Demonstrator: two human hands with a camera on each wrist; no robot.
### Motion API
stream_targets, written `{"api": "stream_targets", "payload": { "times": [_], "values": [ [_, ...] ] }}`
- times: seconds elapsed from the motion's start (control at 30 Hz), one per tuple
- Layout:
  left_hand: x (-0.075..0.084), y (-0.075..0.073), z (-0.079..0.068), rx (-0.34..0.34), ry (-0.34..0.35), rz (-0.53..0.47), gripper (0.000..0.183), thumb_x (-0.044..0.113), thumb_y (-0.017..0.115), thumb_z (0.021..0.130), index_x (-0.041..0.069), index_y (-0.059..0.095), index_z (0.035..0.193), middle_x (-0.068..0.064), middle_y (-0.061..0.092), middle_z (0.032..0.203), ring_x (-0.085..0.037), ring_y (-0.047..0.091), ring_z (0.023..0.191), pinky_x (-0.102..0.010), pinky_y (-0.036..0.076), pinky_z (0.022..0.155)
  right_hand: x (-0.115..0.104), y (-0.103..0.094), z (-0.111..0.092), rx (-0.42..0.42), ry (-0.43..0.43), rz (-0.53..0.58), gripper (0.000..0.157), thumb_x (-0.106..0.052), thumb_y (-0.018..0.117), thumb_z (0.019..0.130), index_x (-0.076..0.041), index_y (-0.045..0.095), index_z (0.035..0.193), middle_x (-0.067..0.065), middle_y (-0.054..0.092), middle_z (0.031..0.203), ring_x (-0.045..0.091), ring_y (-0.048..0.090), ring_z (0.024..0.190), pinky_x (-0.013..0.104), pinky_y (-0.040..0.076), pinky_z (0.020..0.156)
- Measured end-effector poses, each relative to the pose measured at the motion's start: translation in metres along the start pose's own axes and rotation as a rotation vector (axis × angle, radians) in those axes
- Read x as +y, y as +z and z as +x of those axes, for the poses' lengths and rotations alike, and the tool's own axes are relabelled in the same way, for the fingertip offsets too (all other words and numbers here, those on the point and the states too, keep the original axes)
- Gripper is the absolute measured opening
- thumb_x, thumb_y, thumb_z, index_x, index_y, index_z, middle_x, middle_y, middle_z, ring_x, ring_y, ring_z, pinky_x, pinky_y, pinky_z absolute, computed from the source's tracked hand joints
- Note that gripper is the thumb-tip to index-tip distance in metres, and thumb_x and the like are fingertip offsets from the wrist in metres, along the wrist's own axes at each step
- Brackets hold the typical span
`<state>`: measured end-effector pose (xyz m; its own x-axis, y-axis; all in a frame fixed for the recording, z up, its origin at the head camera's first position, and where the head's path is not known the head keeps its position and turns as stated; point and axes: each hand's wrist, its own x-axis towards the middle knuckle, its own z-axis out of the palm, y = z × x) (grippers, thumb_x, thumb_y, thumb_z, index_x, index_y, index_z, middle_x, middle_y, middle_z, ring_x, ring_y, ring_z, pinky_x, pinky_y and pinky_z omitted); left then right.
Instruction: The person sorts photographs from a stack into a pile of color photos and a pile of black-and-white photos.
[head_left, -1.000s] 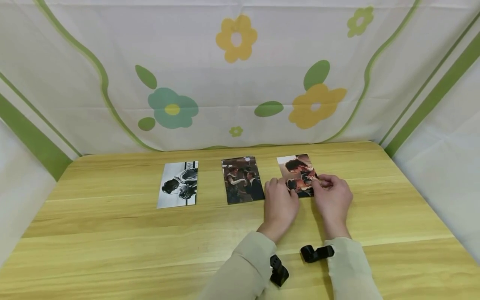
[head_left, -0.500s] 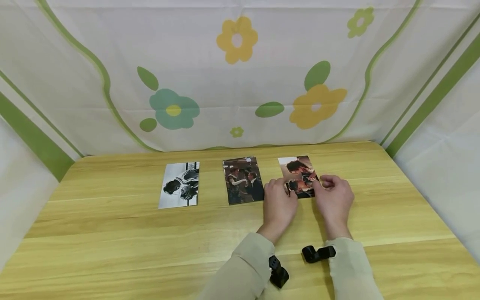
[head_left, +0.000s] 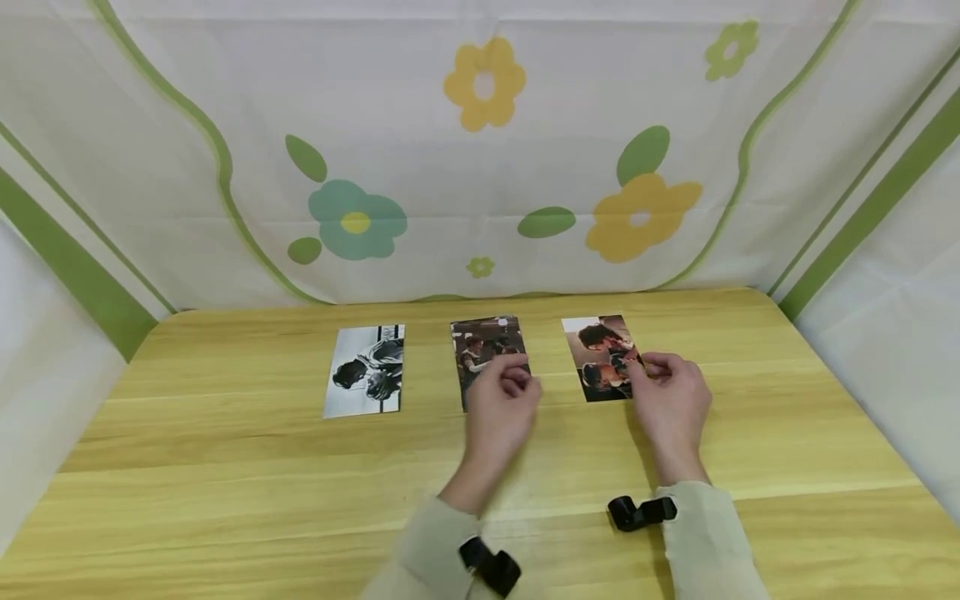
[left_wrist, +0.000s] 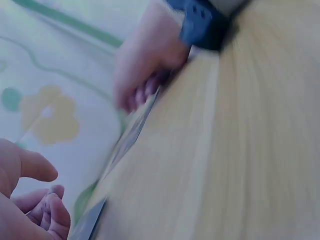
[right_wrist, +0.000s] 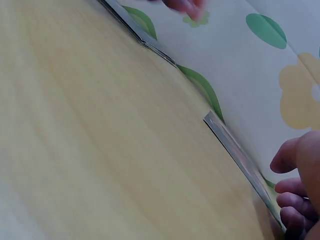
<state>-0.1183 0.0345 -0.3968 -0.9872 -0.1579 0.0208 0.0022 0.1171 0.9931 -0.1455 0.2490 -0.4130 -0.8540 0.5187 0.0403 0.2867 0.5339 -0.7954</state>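
From the head view, the left hand [head_left: 501,412] is empty, fingers loosely bent and thumb tucked near them, hovering over the near right part of the middle photo card [head_left: 480,340]; it's blurred at the cuff. Over to the right hand [head_left: 670,408]: fingers slack, thumb tip at the right edge of the right photo card [head_left: 598,358], which lies flat on the bench [head_left: 262,475]. At far left in the row, the black-and-white photo card [head_left: 366,371] carries small dark lettering at its far right corner, too small to read. Both forearms reach in from the near side, the left slanting rightward, the right running nearly straight away, each with a black wrist camera [head_left: 642,512] at the cuff. Left wrist view: thumb and fingertips stand apart with nothing between them, just above a card edge; the right hand, smeared by blur, bends down at the right card. Right wrist view: a clear gap between thumb and curved fingers, the fingers close beside the right card's edge; whether they touch it, I can't tell.
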Motion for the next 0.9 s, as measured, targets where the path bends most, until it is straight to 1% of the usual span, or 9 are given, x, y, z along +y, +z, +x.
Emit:
{"api": "stream_targets", "payload": {
  "times": [0.1,0.17,0.23,0.3,0.4,0.53,0.6,0.77,0.9],
  "values": [
    [-0.004,-0.03,-0.001,0.085,-0.017,-0.003,0.032,-0.002,0.075,0.09,0.0,0.074,0.122,-0.011,0.074,0.098,-0.012,0.061,0.08,-0.017,0.052,0.07,-0.003,0.001,0.0,-0.004,-0.014,0.006,0.035,-0.032,0.068,0.102,-0.009,0.073,0.129,0.009,0.062,0.121,0.021,0.058,0.099,0.03,0.046,0.078],
    [-0.008,-0.047,-0.002,0.141,-0.039,0.003,0.03,-0.001,0.074,0.091,-0.001,0.074,0.121,-0.011,0.074,0.099,-0.012,0.061,0.081,-0.017,0.051,0.071,-0.004,0.002,0.0,-0.006,-0.013,0.008,0.035,-0.032,0.068,0.102,-0.009,0.073,0.129,0.008,0.062,0.121,0.019,0.057,0.099,0.028,0.046,0.078],
    [-0.012,-0.06,-0.003,0.186,-0.062,0.007,0.029,-0.001,0.073,0.091,-0.001,0.074,0.12,-0.011,0.073,0.099,-0.012,0.061,0.081,-0.018,0.05,0.071,-0.004,0.002,0.0,-0.007,-0.011,0.005,0.035,-0.031,0.068,0.102,-0.009,0.073,0.129,0.008,0.062,0.12,0.019,0.058,0.099,0.027,0.046,0.077],
    [-0.016,-0.068,-0.005,0.217,-0.071,0.005,0.029,0.0,0.072,0.091,-0.001,0.075,0.119,-0.011,0.072,0.099,-0.011,0.06,0.081,-0.019,0.049,0.072,-0.003,0.002,-0.001,-0.007,-0.007,0.002,0.034,-0.031,0.068,0.103,-0.009,0.073,0.129,0.008,0.063,0.12,0.018,0.058,0.099,0.026,0.047,0.076],
    [-0.022,-0.072,-0.006,0.224,-0.077,-0.01,0.027,0.0,0.071,0.09,-0.001,0.075,0.117,-0.011,0.071,0.099,-0.011,0.06,0.081,-0.019,0.049,0.072,-0.002,0.001,-0.001,0.005,-0.017,0.001,0.034,-0.03,0.067,0.103,-0.009,0.073,0.129,0.008,0.063,0.12,0.017,0.058,0.098,0.024,0.046,0.076],
    [-0.027,-0.069,-0.007,0.204,-0.057,-0.006,0.024,0.001,0.072,0.092,-0.001,0.075,0.116,-0.012,0.071,0.098,-0.011,0.06,0.081,-0.02,0.05,0.072,0.0,0.0,0.0,0.024,-0.038,-0.005,0.033,-0.03,0.068,0.102,-0.008,0.074,0.127,0.008,0.063,0.118,0.015,0.058,0.096,0.023,0.045,0.076],
    [-0.029,-0.069,-0.007,0.205,-0.046,0.006,0.024,0.001,0.072,0.092,-0.001,0.075,0.115,-0.012,0.072,0.098,-0.011,0.06,0.08,-0.02,0.05,0.072,0.001,-0.001,-0.001,0.029,-0.048,-0.009,0.032,-0.029,0.068,0.102,-0.008,0.074,0.126,0.008,0.063,0.117,0.015,0.057,0.095,0.023,0.045,0.076],
    [-0.032,-0.07,-0.007,0.209,-0.04,0.014,0.024,0.001,0.075,0.092,-0.001,0.075,0.115,-0.013,0.072,0.098,-0.011,0.061,0.08,-0.02,0.05,0.072,0.001,0.0,-0.001,0.025,-0.06,-0.009,0.032,-0.029,0.069,0.102,-0.008,0.075,0.125,0.007,0.062,0.115,0.014,0.057,0.094,0.024,0.044,0.077],
    [-0.032,-0.073,-0.007,0.198,-0.041,0.025,0.022,0.005,0.075,0.095,0.0,0.075,0.116,-0.013,0.073,0.099,-0.011,0.061,0.082,-0.021,0.051,0.073,0.0,0.003,0.0,0.024,-0.063,-0.01,0.032,-0.029,0.069,0.102,-0.008,0.075,0.124,0.006,0.062,0.113,0.015,0.057,0.093,0.024,0.044,0.076]
  ]
}}
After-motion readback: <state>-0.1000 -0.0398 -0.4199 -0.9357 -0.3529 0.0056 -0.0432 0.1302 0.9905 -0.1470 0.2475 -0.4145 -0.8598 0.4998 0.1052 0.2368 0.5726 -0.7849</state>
